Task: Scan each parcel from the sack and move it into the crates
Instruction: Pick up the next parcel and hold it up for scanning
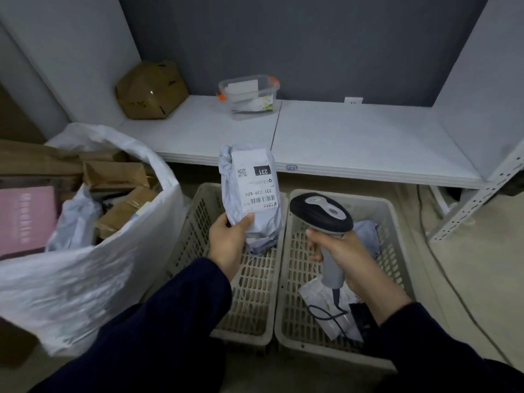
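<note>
Left grip point(228, 242) pinches grey parcel point(252, 194) by its lower end at frame centre, long axis upright, label toward camera; scanner point(321, 212), clasped in right grip point(343, 259), sits just right of it.

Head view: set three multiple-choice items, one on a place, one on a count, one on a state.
1. Where is the clear box? A on the floor; B on the shelf; C in a hand.
2. How many crates are there? A one; B two; C three.
3. The parcel is: A held in the left hand; B lying on the floor; C lying on the shelf.
Answers: 1 B, it sits on the white shelf near the wall. 2 B, two stand side by side. 3 A, the thumb and fingers grip its lower end.
</note>
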